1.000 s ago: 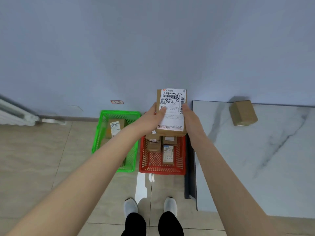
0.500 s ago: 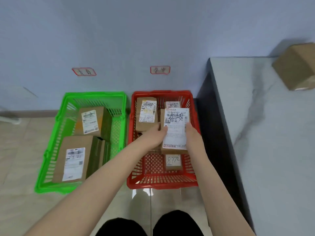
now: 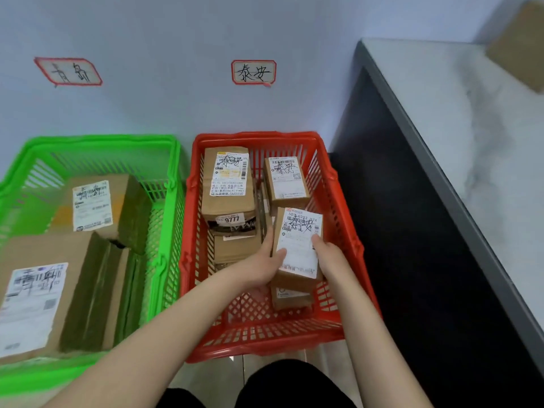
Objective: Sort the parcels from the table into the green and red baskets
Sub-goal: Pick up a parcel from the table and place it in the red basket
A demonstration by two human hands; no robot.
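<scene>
We've got the labelled parcel (image 3: 297,245) low inside the red basket (image 3: 265,346), right side, label up and readable. Why here: the handwritten mark on its label matches the wall tag (image 3: 253,72) above this basket. The rear-left parcel (image 3: 228,184) and rear-right parcel (image 3: 285,178) carry the same mark. The green basket (image 3: 100,139) just beside it holds boxes with a different mark, under its own tag (image 3: 68,71).

Pose: both forearms reach forward and down into the basket. Left hand (image 3: 259,272) grips the parcel's left edge, right hand (image 3: 329,257) the right edge, thumbs on the label. Fingers (image 3: 278,254) are closed on the parcel both sides; the rest are hidden underneath. A smaller parcel (image 3: 290,298) lies just below, and we can't tell if ours touches it. One brown box (image 3: 521,45) sits on the bench (image 3: 471,142).
</scene>
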